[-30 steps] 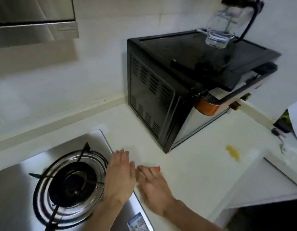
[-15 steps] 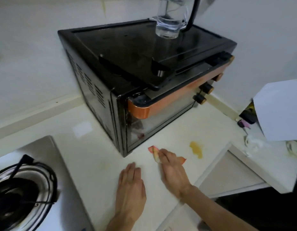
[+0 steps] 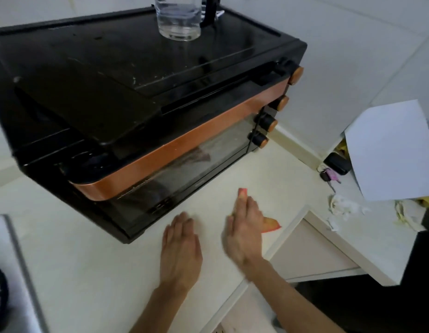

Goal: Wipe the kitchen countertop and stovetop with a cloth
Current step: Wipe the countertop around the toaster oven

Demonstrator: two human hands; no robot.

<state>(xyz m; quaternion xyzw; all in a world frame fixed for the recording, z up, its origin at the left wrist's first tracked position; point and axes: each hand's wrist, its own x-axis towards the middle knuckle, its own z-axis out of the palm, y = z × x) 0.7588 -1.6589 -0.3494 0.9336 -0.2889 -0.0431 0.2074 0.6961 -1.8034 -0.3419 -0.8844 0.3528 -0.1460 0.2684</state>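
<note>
The right hand (image 3: 244,229), fingers flat and together, presses the cloth (image 3: 271,224) on the table (image 3: 100,272) before the oven (image 3: 160,116); left hand (image 3: 179,246) rests flat. Mid-wipe, seemingly; next, sweep sideways.

Oven (image 3: 141,111) at back of countertop (image 3: 88,272), glass jug (image 3: 178,18) on top; stove (image 3: 13,272) far left; both hands in front (right hand (image 3: 244,229) on cloth (image 3: 270,223), left hand (image 3: 179,246) beside).
</note>
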